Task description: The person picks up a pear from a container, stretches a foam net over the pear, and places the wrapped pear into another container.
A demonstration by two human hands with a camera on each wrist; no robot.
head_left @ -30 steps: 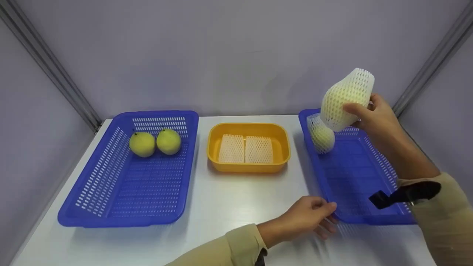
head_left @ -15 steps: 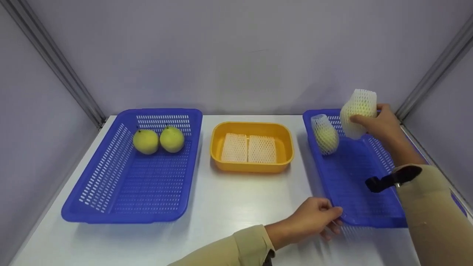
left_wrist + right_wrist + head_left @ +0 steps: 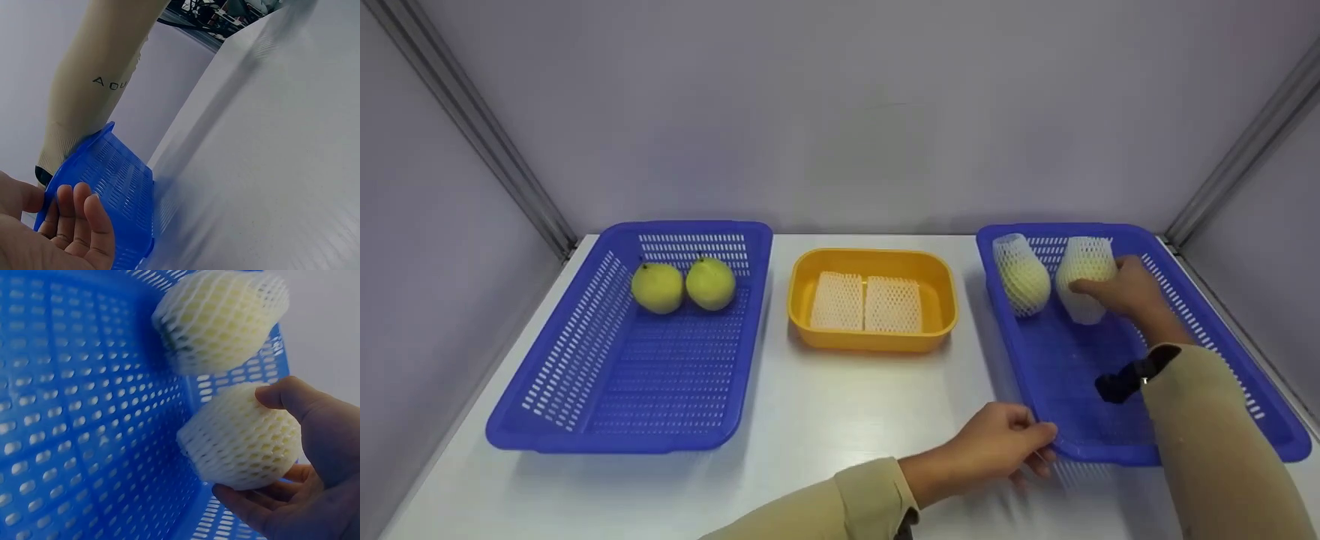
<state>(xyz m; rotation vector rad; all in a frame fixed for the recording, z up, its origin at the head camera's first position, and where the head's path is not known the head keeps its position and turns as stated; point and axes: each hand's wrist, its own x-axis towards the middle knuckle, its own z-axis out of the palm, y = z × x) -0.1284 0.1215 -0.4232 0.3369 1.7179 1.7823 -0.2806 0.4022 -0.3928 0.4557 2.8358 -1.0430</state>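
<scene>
My right hand [image 3: 1132, 291] holds a pear in a white foam net sleeve [image 3: 1085, 274] inside the right blue basket [image 3: 1080, 454], near its back wall. In the right wrist view, the thumb lies on one side of this netted pear [image 3: 244, 439] and the fingers curl round the other. Beside it to the left leans another netted pear [image 3: 1021, 277]. My left hand [image 3: 997, 442] grips the same basket's near left corner. The left wrist view shows the thumb and fingers of the left hand [image 3: 62, 230] on either side of the basket's rim [image 3: 70, 163].
On the left stands another blue basket [image 3: 607, 442] with two bare pears [image 3: 658, 288] at its back. A yellow tub [image 3: 874, 341] between the baskets holds two flat foam net sleeves [image 3: 838, 301]. Walls bound the white table [image 3: 840, 420] behind and at both sides.
My right hand has lowered the netted pear from above the right basket down into it, beside the other netted pear. The left hand keeps its place at the basket's corner.
</scene>
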